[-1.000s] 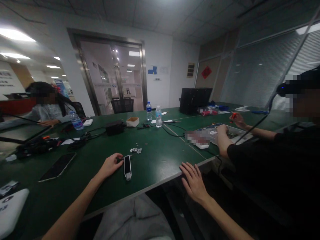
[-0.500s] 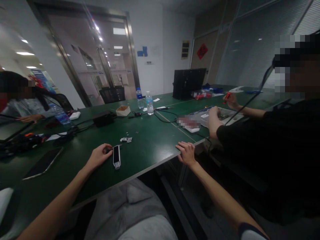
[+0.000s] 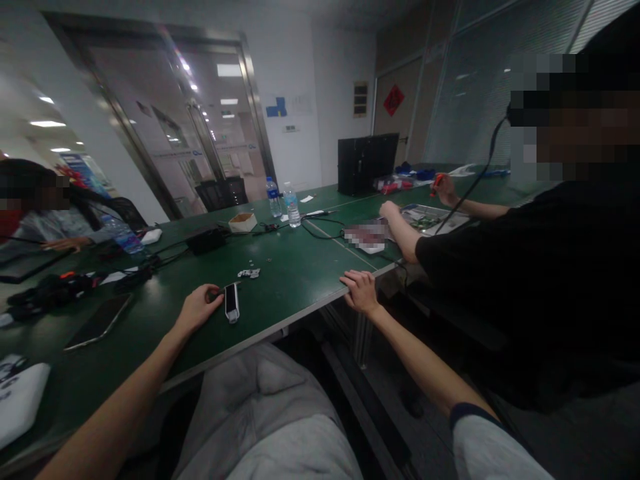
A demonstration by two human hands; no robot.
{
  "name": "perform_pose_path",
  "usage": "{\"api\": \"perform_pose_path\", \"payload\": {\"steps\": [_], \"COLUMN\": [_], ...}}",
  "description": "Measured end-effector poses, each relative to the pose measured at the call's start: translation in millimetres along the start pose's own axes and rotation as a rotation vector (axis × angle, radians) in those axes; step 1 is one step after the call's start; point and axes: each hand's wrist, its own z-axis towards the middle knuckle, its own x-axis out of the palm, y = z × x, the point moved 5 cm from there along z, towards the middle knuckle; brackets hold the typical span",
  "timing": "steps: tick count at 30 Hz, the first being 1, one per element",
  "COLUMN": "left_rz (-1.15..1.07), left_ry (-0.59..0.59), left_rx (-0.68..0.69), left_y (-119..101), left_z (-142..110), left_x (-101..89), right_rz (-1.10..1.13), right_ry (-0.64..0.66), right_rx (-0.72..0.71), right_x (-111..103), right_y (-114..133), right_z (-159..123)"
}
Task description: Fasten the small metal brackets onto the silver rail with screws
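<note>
My left hand [image 3: 199, 309] rests on the green table with its thumb and fingers curled together beside a slim white-edged device with a long black face [image 3: 231, 301]. Something small and dark shows at those fingertips, too unclear to name. Just beyond the device lie small silvery and dark parts [image 3: 249, 273]. At the table's front edge, my right hand [image 3: 361, 291] lies with its fingers stretched out over the edge and holds nothing.
Two water bottles [image 3: 292, 205], an open small box [image 3: 243, 222] and a black adapter [image 3: 205, 239] with cables stand farther back. A phone [image 3: 99, 323] lies left. On the right, a co-worker in black [image 3: 500, 253] works over a clear tray [image 3: 445, 223], holding an orange-red object.
My view has tilted down and swung right. My right hand has shifted along the table edge. My left hand stays beside the device. The co-worker's left arm has moved over the tray.
</note>
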Motion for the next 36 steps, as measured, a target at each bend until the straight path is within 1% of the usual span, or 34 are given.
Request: {"api": "perform_pose_path", "payload": {"steps": [3,8,15,21,26,30,33,36], "left_rz": [0.000,-0.007,-0.012,-0.038,-0.069,-0.108,-0.140,-0.172], "left_ry": [-0.027,-0.032,-0.043,-0.033,-0.037,-0.024,-0.005,0.027], "left_rx": [-0.012,-0.011,-0.016,-0.016,-0.004,0.026,0.055,0.080], "left_y": [-1.2,-1.9,-0.3,1.4,2.0,2.8,5.2,8.8], "left_z": [-7.9,-17.5,-20.9,-22.6,-19.3,-12.7,-5.7,2.3], "left_x": [-0.9,-0.8,0.3,1.9,0.3,-0.1,2.0,5.6], "right_rz": [0.018,0.035,0.034,0.074,0.139,0.229,0.264,0.236], "right_ry": [0.026,-0.025,-0.052,-0.070,-0.116,-0.081,-0.103,-0.036], "right_rx": [0.032,0.034,0.030,0.074,0.137,0.125,0.227,0.299], "right_x": [-1.3,-4.8,-7.0,-12.1,-25.9,-33.0,-36.2,-34.6], "right_y": [2.1,6.2,9.0,16.1,23.2,21.1,9.6,6.6], "right_z": [0.7,1.3,2.2,4.1,5.7,8.0,14.3,28.4]}}
